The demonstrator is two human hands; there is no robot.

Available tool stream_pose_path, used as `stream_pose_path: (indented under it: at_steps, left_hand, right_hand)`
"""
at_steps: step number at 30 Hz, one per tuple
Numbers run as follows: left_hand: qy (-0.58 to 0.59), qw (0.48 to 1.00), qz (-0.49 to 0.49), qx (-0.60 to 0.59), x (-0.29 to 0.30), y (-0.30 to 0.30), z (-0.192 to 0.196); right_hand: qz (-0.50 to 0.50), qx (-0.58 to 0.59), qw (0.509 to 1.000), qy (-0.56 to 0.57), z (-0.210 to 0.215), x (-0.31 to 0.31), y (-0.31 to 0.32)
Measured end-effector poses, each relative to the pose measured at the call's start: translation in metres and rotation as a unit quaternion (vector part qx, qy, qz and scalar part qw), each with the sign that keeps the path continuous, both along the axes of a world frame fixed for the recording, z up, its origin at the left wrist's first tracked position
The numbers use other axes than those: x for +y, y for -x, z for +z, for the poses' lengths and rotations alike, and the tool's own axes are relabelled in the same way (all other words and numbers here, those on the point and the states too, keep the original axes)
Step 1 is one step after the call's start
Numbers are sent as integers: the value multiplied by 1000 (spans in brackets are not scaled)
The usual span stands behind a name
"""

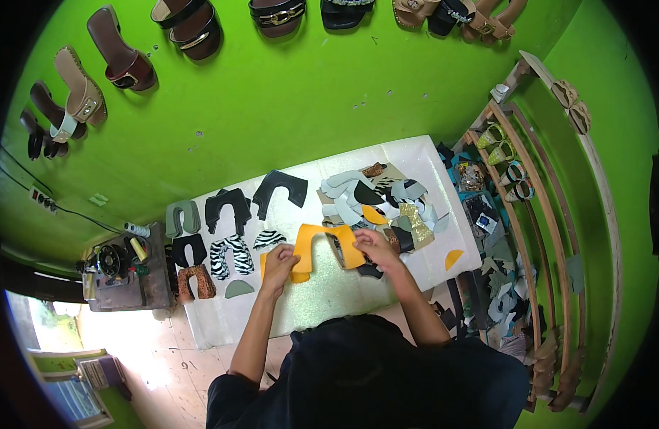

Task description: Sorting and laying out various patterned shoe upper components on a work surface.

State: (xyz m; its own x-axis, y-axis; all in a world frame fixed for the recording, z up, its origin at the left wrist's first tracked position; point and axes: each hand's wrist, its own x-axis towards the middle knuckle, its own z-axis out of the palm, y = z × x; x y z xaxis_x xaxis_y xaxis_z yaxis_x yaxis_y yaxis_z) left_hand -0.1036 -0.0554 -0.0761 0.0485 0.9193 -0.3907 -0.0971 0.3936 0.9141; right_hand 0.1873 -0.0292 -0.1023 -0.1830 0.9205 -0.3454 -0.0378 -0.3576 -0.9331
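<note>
A yellow U-shaped cut piece, like a shoe upper (306, 247), is held up over the white table (322, 300) with its opening toward me. My left hand (278, 268) is closed on its left leg. The right leg is pinched by my right hand (374, 249). More yellow material (301, 277) lies beneath, beside my left hand. Left of that hand are zebra-print upper pieces (219, 259), a leopard-print piece (200, 284), black pieces (228, 206) and grey-green ones (176, 217). A grey-green half-round scrap (239, 288) lies near the front edge.
Mixed offcuts (354, 193) are heaped on the table's right half, with a yellow scrap (453, 259) near the right edge. A sewing machine (111, 261) stands at left. Wooden shelving (529, 157) with sandals rises at right. Sandals (125, 61) hang on the green wall.
</note>
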Motion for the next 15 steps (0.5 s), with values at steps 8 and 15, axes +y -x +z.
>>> stream_pose_path:
  at_steps: [8, 15]
  left_hand:
    - [70, 994, 38, 70, -63, 57, -46]
    - [-55, 986, 103, 120, -83, 89, -85]
  right_hand:
    - [55, -46, 996, -46, -12, -22, 61]
    - [177, -182, 960, -121, -36, -26, 107]
